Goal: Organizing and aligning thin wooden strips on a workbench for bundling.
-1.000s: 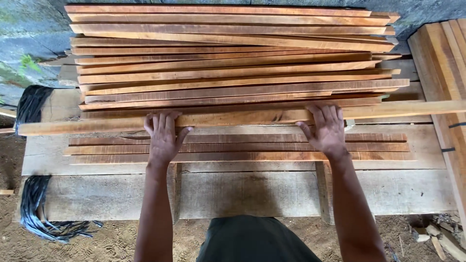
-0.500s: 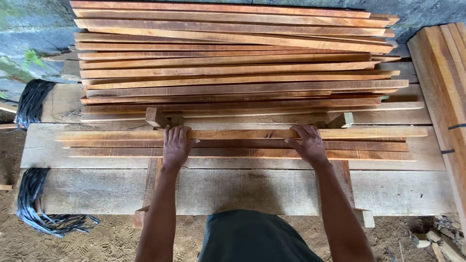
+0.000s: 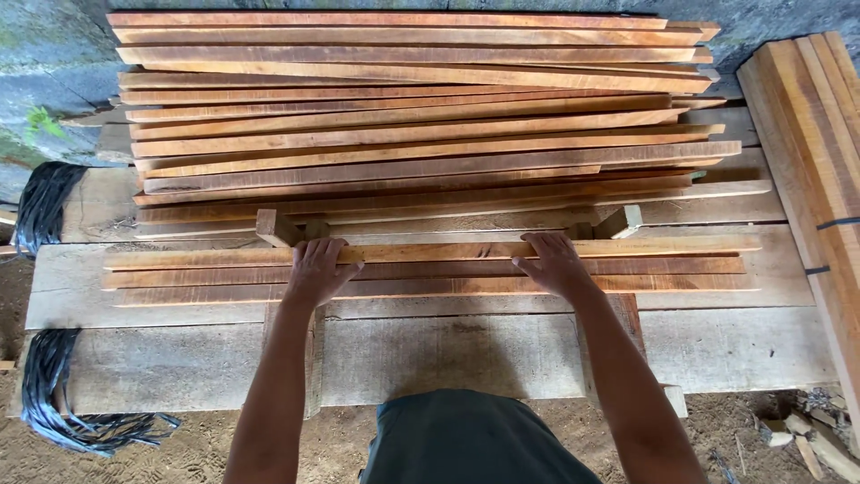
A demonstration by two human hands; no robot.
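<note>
Head view, left to right. Black strap bundles (image 3: 45,204) hang off the bench (image 3: 448,354) edge at 9 o'clock, a second bundle lower at 8 o'clock. Left hand (image 3: 315,267): palm down, fingers together and curled over the far edge of the top wooden slat (image 3: 430,252), thumb out to the right. This slat lies crosswise just above frame centre, topping a small row of three slats on the bench. Right hand (image 3: 554,262): flat on the same slat, fingers slightly spread, thumb toward the left. Large slat stack (image 3: 412,116) beyond, at 12 o'clock. Two small wooden blocks (image 3: 276,227) stand between stack and row. Strapped timber bundle (image 3: 820,134) at 3 o'clock.
</note>
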